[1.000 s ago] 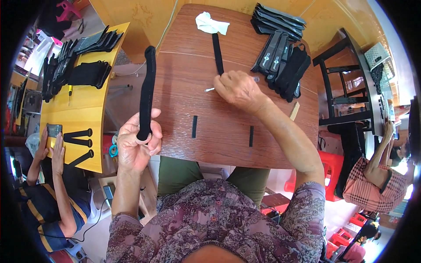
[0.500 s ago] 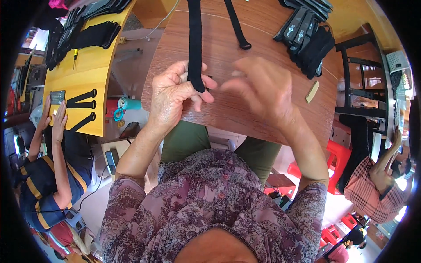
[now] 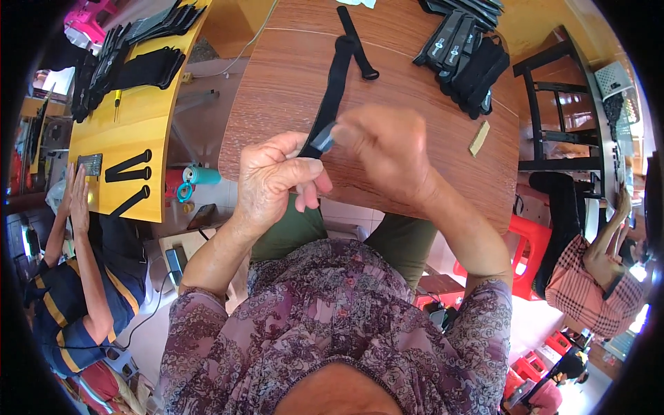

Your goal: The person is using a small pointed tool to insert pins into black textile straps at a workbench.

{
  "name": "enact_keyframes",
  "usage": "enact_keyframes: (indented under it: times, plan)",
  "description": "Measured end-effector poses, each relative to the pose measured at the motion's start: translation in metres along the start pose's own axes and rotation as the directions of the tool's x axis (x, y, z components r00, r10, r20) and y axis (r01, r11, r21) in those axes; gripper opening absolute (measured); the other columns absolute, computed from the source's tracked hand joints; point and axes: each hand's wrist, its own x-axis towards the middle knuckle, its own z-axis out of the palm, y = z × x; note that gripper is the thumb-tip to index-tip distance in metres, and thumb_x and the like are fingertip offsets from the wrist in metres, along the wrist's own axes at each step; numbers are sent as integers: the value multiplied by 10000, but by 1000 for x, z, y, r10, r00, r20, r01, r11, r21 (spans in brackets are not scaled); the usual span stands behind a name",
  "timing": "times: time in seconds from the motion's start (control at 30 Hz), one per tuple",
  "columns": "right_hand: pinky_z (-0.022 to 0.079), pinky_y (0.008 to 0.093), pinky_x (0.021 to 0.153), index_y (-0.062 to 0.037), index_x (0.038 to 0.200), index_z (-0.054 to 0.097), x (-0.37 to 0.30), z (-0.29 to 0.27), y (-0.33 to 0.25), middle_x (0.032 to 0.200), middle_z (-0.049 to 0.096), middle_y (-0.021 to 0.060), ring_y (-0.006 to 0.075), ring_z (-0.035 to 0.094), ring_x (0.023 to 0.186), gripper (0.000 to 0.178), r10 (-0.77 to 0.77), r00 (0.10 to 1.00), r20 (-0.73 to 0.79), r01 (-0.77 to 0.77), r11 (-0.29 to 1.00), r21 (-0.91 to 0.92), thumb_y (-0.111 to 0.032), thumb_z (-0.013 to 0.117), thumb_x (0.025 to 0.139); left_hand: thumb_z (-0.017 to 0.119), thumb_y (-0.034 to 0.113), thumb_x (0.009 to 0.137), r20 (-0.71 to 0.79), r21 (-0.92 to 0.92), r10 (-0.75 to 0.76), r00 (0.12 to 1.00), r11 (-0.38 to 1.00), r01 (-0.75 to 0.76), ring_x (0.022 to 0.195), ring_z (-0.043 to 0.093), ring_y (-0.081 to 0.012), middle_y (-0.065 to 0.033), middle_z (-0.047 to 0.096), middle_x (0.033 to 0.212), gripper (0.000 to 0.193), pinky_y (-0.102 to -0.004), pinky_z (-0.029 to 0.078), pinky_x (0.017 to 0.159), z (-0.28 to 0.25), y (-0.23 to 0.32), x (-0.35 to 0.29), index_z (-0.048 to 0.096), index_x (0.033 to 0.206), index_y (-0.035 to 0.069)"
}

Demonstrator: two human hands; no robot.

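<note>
A long black strap (image 3: 333,93) runs down the brown table to my left hand (image 3: 268,173). My left thumb and fingers are closed on its near end. A blue-grey tab (image 3: 322,141) shows at that end, between my hands. My right hand (image 3: 391,149) is curled, its blurred fingertips pinched at the tab's upper edge. Whether the tab is part of the strap or a separate piece, I cannot tell. Farther up the table lies another black strap (image 3: 358,45) with a loop end, touching the first strap's rounded far end.
Black straps in packaging (image 3: 456,52) are stacked at the table's (image 3: 277,83) far right, near a tan block (image 3: 478,138). At left, a co-worker's hands (image 3: 79,194) rest by a yellow table (image 3: 131,200) holding black straps. A red stool (image 3: 532,242) stands at right.
My right hand has moved left and closed at the strap's near end, where the blue-grey tab now shows. The strap's far end has come into view.
</note>
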Motion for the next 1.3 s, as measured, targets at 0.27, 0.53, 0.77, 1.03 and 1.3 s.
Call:
enact_keyframes:
  times: [0.27,0.53,0.77,1.03,1.3]
  plan:
    - [433,227,493,16,780,622,22,-27,10,610,601,35,63,544,556,58,400,915,-51,-365,874,320,-38,622,798,597,28,766,24,-22,30,999,999,-29,534,606,-175,-189,638,753,323,-241,455,447,0,5,-11,545,1062,-89]
    - [436,333,467,-40,746,522,14,4,-39,664,494,72,248,536,559,157,-255,962,102,242,963,120,-62,592,607,634,3,722,182,-132,77,980,990,-53,789,636,-163,-133,634,920,336,-263,540,671,-11,0,16,549,1043,-53]
    - [455,320,466,16,812,553,4,6,-37,669,547,108,232,571,552,182,-222,953,207,205,973,105,-52,654,677,639,58,798,189,-248,-33,981,965,80,630,557,-85,-56,597,767,171,-191,446,518,-11,16,23,593,941,-25]
    - [420,341,462,-25,751,504,3,9,-40,617,458,76,236,512,532,166,-331,920,212,383,877,-290,-85,629,661,652,118,816,-90,-89,74,993,993,-82,491,473,-62,-6,552,666,144,-194,341,406,-3,-6,28,587,884,9]
    - [422,292,459,-50,747,601,51,-48,-9,596,544,68,186,547,503,40,-184,981,52,188,871,-454,-64,599,784,670,215,815,-65,241,-15,998,970,31,421,380,-39,26,462,546,239,-191,237,368,-28,20,-14,612,924,11]
